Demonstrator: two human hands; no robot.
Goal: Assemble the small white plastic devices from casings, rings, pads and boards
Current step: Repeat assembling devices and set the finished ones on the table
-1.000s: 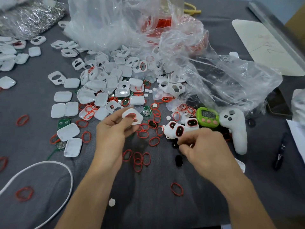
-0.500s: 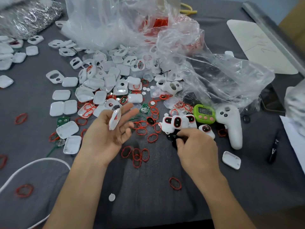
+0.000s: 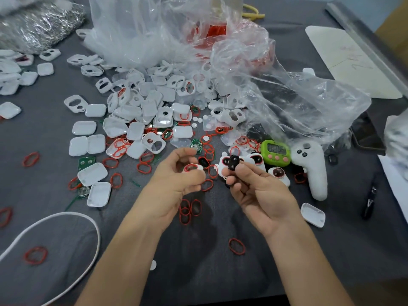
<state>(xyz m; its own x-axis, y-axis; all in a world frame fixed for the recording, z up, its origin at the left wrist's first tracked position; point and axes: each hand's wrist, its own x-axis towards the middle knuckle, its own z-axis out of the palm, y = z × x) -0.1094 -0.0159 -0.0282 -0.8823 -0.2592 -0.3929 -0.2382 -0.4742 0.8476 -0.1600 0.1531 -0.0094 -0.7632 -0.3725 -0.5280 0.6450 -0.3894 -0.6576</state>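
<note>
Grey table, seen from the head camera.

- White cord: a loop at the near left edge.
- Loose red rings: scattered over the near cloth, with a small cluster between the wrists.
- Left hand: fingers curled, thumb and fingertips clamped on a white casing that has a red ring around its opening; held just above the cloth.
- Right hand: thumb and forefinger pinch a black pad, raised just beside the casing but not touching it; the other fingers are loosely bent.
- Casing half: alone, right of the right wrist.
- Black pen: further right.
- Assembled devices: a short row behind the right hand, dark pads showing in white shells.
- Green timer and white controller: side by side, right of that row.
- Green boards: a few among the parts at left and centre.
- Pile of white casings: mid-table, lids and windowed halves mixed with rings.
- Clear plastic bags: crumpled behind the pile, with red contents in one.
- Silver bag: far left corner.
- White sheet: far right.
</note>
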